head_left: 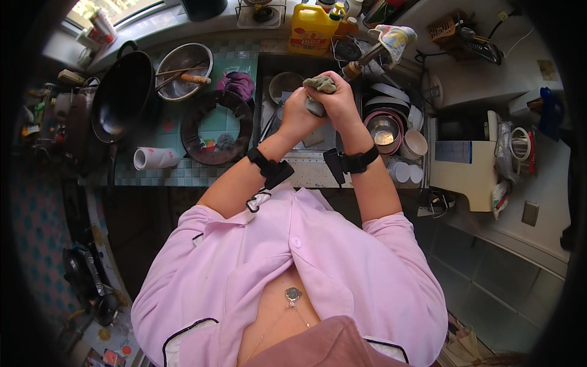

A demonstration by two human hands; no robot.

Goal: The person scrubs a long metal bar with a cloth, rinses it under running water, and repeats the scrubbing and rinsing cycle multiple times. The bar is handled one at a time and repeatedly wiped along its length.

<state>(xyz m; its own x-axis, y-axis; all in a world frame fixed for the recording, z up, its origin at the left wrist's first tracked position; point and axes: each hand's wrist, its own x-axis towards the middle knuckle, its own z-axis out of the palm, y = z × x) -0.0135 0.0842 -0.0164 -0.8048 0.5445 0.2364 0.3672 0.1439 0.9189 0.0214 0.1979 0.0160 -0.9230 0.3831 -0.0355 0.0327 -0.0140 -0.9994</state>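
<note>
My left hand (298, 111) is closed around a small pale vessel (314, 107), perhaps a cup or jar, mostly hidden by my fingers. A crumpled greenish cloth (320, 84) is in my right hand (338, 94), pressed against the vessel's far end. Both hands are over the sink (270, 64), close together. Below them in the basin lie a round metal bowl (285, 85) and some long utensils (270, 123) partly covered by my left hand. The faucet (370, 55), with a patterned cloth (398, 41) draped on it, is just beyond my right hand.
Stacked bowls and plates (387, 117) crowd the right side. At left are a black ring-shaped stand (192, 133), a wok (121, 98), a steel basin (172, 94) with chopsticks, a purple cloth (238, 86) and a paper roll (156, 158). A yellow jug (312, 30) stands behind the sink.
</note>
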